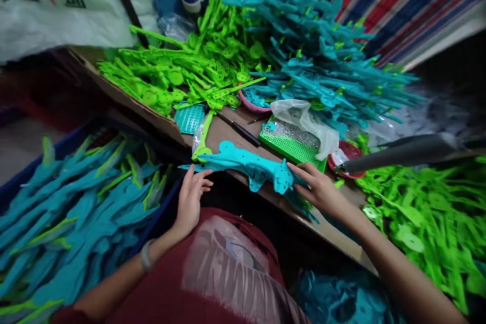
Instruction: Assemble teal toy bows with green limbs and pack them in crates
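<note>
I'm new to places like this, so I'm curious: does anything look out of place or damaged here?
A crumpled plastic film drapes over the green tray, partly covering its small silvery pieces, which looks untidy, though perhaps deliberate. The turquoise part being held shows no obvious damage.

Two hands were in view, the left hand (190,195) at eight o'clock and the right hand (319,187) at four, with one turquoise part (248,162) spanning the gap between them. The bench (222,134) carried one pink bowl (250,105), one green tray (283,149), one red tub (349,154) at three o'clock and one dark-handled tool (245,131). Lime-green pieces formed two main heaps, a green heap (212,55) at eleven and another at four. One large turquoise pile (322,61) stood at two, one loaded crate (159,220) at eight. Their overlapping pieces were too many to count.
</note>
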The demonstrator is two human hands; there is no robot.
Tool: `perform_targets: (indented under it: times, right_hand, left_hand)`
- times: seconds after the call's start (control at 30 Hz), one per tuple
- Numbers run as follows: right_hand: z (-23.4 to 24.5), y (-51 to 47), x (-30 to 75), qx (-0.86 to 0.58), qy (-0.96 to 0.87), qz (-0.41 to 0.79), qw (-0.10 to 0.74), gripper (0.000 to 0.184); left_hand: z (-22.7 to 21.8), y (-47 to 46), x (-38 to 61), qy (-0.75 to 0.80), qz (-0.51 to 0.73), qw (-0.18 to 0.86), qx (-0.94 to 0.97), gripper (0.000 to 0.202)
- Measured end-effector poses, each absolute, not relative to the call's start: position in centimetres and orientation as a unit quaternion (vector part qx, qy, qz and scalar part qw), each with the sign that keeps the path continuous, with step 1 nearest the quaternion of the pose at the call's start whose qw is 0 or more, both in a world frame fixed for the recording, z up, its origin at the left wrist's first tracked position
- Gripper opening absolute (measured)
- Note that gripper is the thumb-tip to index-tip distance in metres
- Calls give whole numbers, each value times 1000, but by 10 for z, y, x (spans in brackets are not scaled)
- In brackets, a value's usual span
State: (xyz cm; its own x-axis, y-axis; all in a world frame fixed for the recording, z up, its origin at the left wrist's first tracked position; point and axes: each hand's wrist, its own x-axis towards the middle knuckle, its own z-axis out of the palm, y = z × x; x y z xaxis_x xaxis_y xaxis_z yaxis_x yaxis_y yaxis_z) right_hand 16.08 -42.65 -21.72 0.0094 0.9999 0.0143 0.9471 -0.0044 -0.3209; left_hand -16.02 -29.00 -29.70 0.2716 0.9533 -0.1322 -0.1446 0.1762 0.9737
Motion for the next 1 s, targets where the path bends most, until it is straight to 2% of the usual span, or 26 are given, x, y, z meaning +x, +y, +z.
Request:
perform_targets:
  times: [0.13,0.2,0.3,0.43,0.53,0.9,1.0]
  right_hand:
    - [-220,-406,144,-680,-709,132,133,59]
    - [-222,-396,137,-669,-718,140,129,59]
    - [-227,-387,131,-662,-725,150,116,58]
    - [-231,-385,130,-658,-731,142,106,58]
    - [-232,-388,129,-664,-728,126,112,59]
    - [-230,-412,146,-682,-714,118,100,57]
    - [-228,-415,158,-691,-704,133,94,57]
  left_hand:
    - [-306,-298,-190,446,530,561,454,51]
    - [-311,-295,-199,475,534,571,405,42]
    - [-319,-284,-197,496,482,638,337,43]
    - [-315,-265,-178,434,429,700,372,43]
    - [-310,-256,-168,410,415,710,395,36]
    - [-309,-258,-148,353,328,745,462,37]
    - [-310,-254,-136,344,288,744,495,30]
